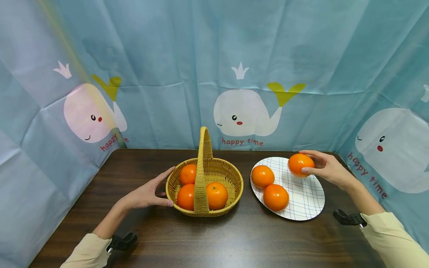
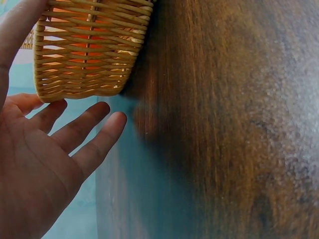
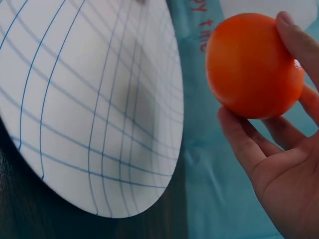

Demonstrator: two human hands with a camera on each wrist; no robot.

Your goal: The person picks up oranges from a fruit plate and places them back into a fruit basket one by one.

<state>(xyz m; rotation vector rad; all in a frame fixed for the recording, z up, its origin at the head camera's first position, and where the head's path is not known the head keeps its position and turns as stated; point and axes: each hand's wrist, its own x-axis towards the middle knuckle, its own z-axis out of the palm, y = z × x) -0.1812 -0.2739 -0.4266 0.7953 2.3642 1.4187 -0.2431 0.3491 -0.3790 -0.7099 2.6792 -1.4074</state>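
Right hand [image 1: 330, 168] fingers curled round orange [image 1: 300, 164] above plate [image 1: 310, 203]; left hand [image 1: 147, 193] flat against basket [image 1: 231, 186].

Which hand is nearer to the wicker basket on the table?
The left. The left hand rests with straight fingers against the wicker basket's left side. The right hand is far off, holding an orange above the plate, which lies right of the basket.
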